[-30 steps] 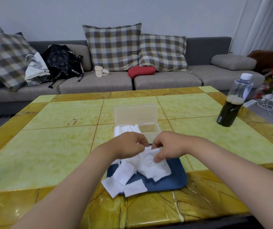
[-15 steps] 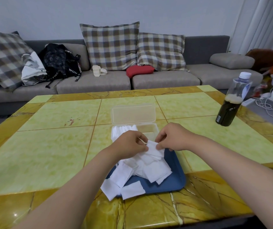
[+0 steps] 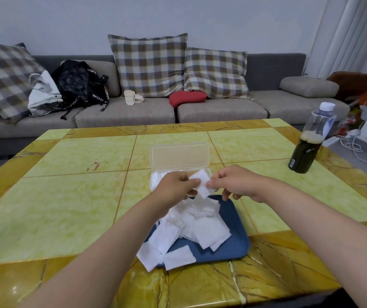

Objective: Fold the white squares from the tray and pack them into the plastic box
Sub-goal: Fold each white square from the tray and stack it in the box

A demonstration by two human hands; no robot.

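Observation:
A blue tray [image 3: 235, 243] lies near the table's front edge with a loose heap of white squares [image 3: 195, 227] on it; some hang over its left rim. Just behind it stands a clear plastic box [image 3: 179, 156] with its lid raised; folded white pieces fill its left part. Above the gap between tray and box, my left hand [image 3: 175, 185] and my right hand [image 3: 233, 181] pinch one white square [image 3: 202, 184] by its opposite edges. The box's right part is mostly hidden by my hands.
A dark, partly filled bottle [image 3: 309, 147] stands at the table's right edge. The tiled table [image 3: 67, 196] stretches bare to the left. Behind it a grey sofa [image 3: 133, 112] carries checked cushions, bags and a red pillow. Cables lie on the floor at right.
Both hands have risen from the heap on the tray, lifting a single white square up toward the box and holding it stretched between them.

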